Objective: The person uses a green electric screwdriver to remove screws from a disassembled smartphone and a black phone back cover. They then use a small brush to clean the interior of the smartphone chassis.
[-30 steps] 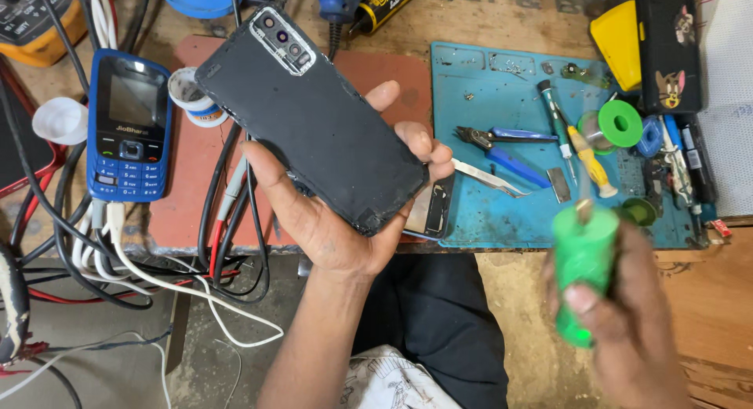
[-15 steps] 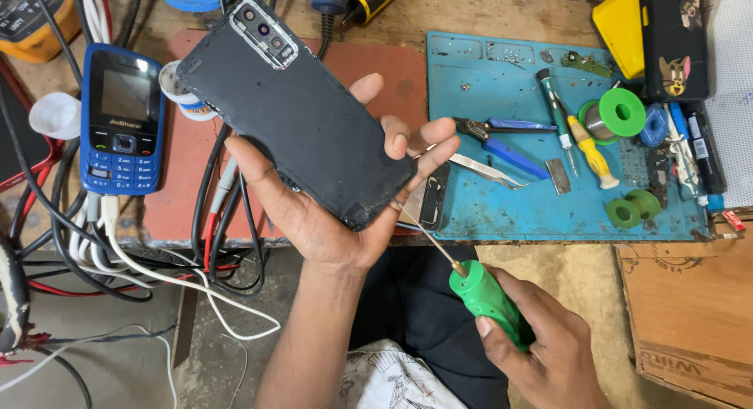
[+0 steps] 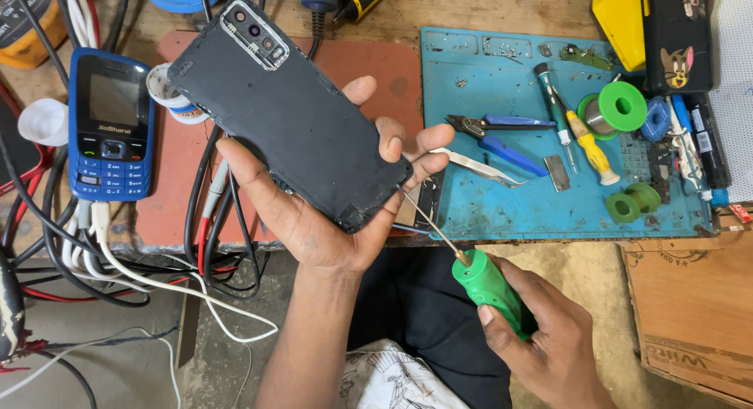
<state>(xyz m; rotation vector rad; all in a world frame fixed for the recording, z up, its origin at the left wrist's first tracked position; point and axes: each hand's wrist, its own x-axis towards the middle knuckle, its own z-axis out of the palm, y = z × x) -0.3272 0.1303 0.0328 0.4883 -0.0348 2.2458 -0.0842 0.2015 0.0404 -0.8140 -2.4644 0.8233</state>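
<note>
Left hand [image 3: 329, 221] cradles a black smartphone [image 3: 294, 115] back side up, camera strip toward the bench, fingers curled over its right edge. Right hand [image 3: 549, 338] fist-grips a green-handled screwdriver [image 3: 486, 287], thin shaft angled up to the phone's lower right corner; tip looks to touch the edge, hard to confirm. Blue work mat [image 3: 502, 205] just beyond, blue keypad phone [image 3: 110, 127] at left.

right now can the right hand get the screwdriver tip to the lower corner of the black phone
Probably yes. The right hand holds the green-handled screwdriver, whose thin shaft already ends at the lower corner of the black phone in the left hand, with nothing between them.
</note>
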